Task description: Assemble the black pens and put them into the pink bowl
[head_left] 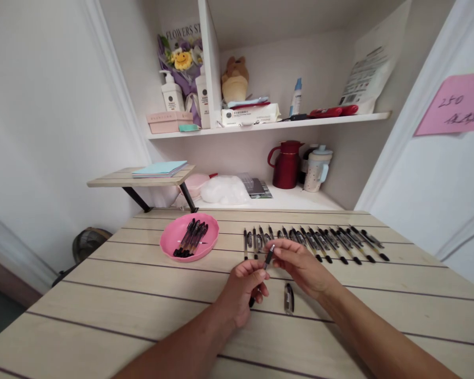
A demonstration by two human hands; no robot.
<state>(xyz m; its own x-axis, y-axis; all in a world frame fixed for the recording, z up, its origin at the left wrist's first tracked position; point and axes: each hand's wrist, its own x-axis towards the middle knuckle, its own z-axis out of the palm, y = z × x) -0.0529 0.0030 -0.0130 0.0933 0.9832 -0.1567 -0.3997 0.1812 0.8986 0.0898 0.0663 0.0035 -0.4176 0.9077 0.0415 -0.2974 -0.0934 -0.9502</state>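
My left hand point(247, 287) is closed around the barrel of an uncapped black pen point(269, 257), which tilts up and to the right. The thumb and fingers of my right hand point(298, 263) are pinched together at the pen's tip; whether some small piece sits between them is too small to make out. On the table just below my right hand lies a clear and black pen cap point(289, 299). Beyond both hands stretches a row of uncapped pens point(327, 242) with loose caps among them. Left of the row, a pink bowl point(168, 234) holds several capped-looking dark pens point(190, 237).
The slatted wooden table point(142, 310) spans the foreground. At its back left stands a small raised shelf point(110, 179) bearing blue paper point(160, 169). A red jug point(286, 166) and a pale cup point(318, 169) are in the cabinet behind. A pink note point(454, 102) hangs at right.
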